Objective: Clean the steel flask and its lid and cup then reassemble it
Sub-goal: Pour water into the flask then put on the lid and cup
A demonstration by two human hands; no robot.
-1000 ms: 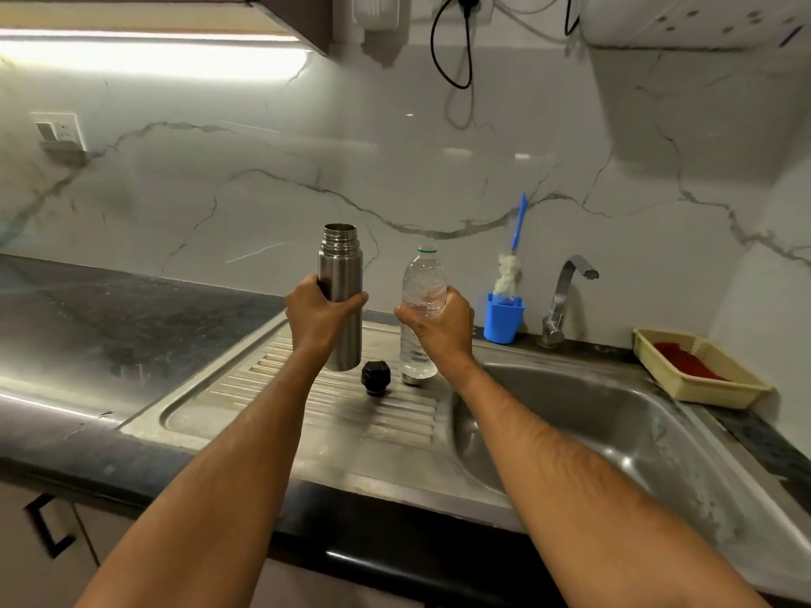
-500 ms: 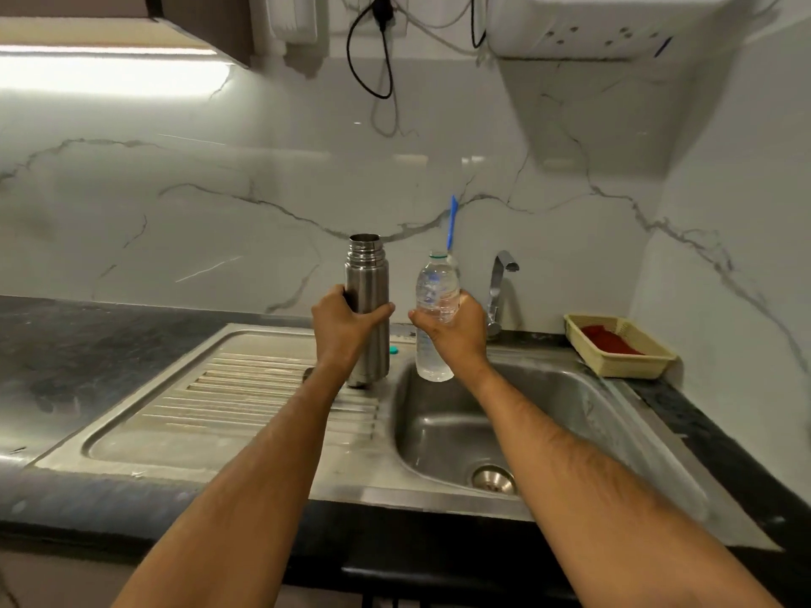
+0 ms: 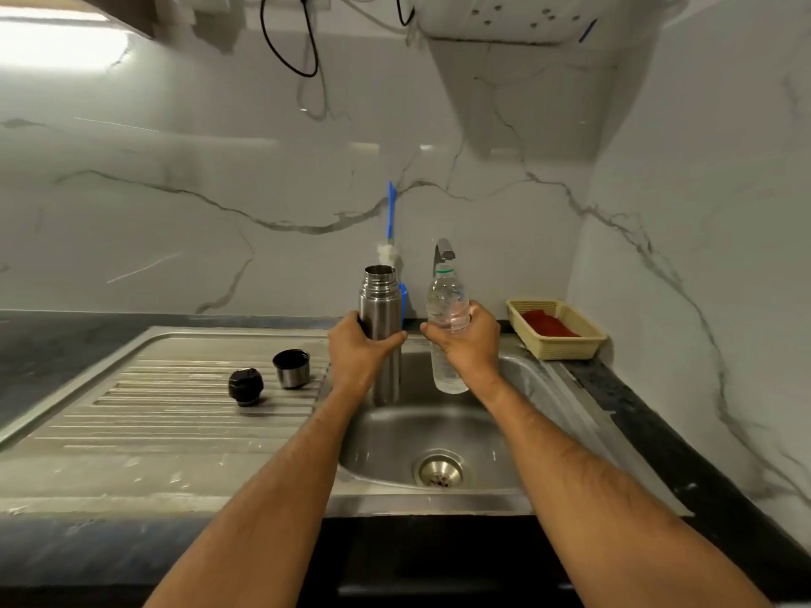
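Observation:
My left hand (image 3: pixel 357 354) grips the open steel flask (image 3: pixel 381 300) around its middle and holds it upright over the left side of the sink basin (image 3: pixel 395 445). Beside it, my right hand (image 3: pixel 469 344) grips a clear plastic water bottle (image 3: pixel 446 300), also upright above the basin, cap off. The black lid (image 3: pixel 245 386) and the small steel cup (image 3: pixel 291 367), mouth up, rest apart on the ribbed drainboard (image 3: pixel 153 410) to the left.
A blue-handled bottle brush (image 3: pixel 390 221) stands in a blue holder behind the flask. The tap (image 3: pixel 443 250) rises behind the water bottle. A yellow basket (image 3: pixel 557 344) with a red cloth sits at the back right. Dark counter surrounds the sink.
Both hands have carried the flask and the water bottle rightward from the drainboard to above the basin. The lid and cup now show on the drainboard.

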